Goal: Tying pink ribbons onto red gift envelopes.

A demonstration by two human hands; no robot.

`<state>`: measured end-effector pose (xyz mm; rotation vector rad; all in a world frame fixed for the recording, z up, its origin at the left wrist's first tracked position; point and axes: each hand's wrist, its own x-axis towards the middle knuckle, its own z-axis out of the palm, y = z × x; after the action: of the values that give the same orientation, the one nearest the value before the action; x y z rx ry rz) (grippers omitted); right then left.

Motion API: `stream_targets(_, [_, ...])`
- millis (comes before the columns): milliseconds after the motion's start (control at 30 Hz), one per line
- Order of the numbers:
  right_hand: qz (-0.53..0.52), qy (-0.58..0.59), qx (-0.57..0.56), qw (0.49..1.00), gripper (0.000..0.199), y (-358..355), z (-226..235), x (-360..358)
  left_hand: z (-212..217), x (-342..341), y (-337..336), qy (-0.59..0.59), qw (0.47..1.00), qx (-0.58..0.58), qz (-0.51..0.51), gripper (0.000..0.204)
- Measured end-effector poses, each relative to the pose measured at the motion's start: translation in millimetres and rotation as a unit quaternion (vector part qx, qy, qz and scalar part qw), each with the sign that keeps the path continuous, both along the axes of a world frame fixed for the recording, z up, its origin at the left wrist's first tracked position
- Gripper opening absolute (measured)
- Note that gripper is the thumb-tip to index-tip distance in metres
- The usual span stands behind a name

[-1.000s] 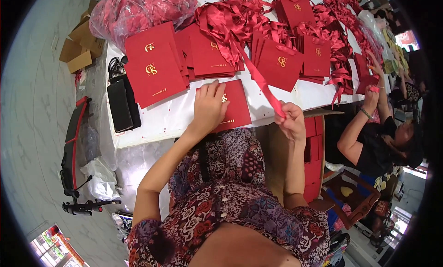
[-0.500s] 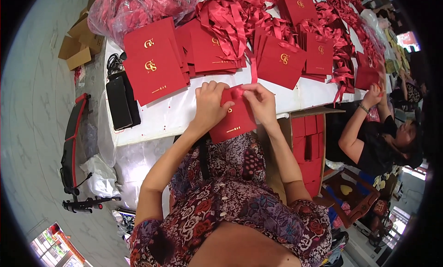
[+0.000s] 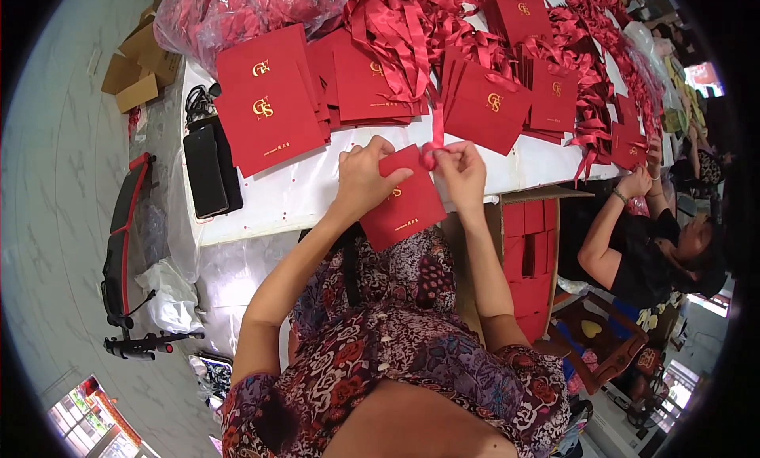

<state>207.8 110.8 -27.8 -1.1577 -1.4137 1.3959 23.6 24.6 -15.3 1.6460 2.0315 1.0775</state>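
Note:
A small red paper gift bag (image 3: 405, 212) with gold print is tilted at the table's front edge. My left hand (image 3: 366, 177) grips its upper left side, thumb across the front. At its top right corner, my right hand (image 3: 461, 171) pinches a loop of shiny red ribbon (image 3: 428, 154). Part of that ribbon runs up toward a heap of red ribbons (image 3: 392, 42) behind. Flat stacks of similar red bags (image 3: 273, 129) lie beyond my left hand, and more red bags (image 3: 487, 106) lie beyond my right.
A black phone (image 3: 206, 177) lies at the table's left end. Below the table's right edge stands a cardboard box (image 3: 491, 244) packed with red bags. A co-worker (image 3: 633, 248) at the right handles red bags. A clear plastic sack of red material (image 3: 237, 11) sits at the back left.
My right hand has moved slightly right, drawing the ribbon loop off the bag's front to its top right corner. My left hand still grips the bag. The co-worker's hands have lowered slightly.

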Motion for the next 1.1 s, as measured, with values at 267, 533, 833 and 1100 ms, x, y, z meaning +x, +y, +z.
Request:
stream_targets(267, [0.068, 0.0, 0.031, 0.997, 0.011, -27.7, 13.1, -25.5, 0.0, 8.2, 3.0, 0.017, 1.0, -0.008, -0.005, 0.036])
stream_targets(533, [0.113, -0.059, 0.085, 0.988, 0.01, -25.9, 10.2, -17.8, -14.4, -3.9, 5.9, -0.042, 0.999, -0.026, -0.013, 0.019])
stream_targets(833, [0.15, -0.132, 0.181, 0.963, 0.009, -24.4, 13.7, -17.0, -2.6, 0.2, 13.0, -0.125, 0.989, -0.079, 0.017, 0.014])
stream_targets(1100, [0.144, -0.103, 0.088, 0.98, 0.007, -13.7, 10.1, -16.4, 0.1, -11.4, 11.3, -0.179, 0.977, -0.103, -0.056, 0.016])
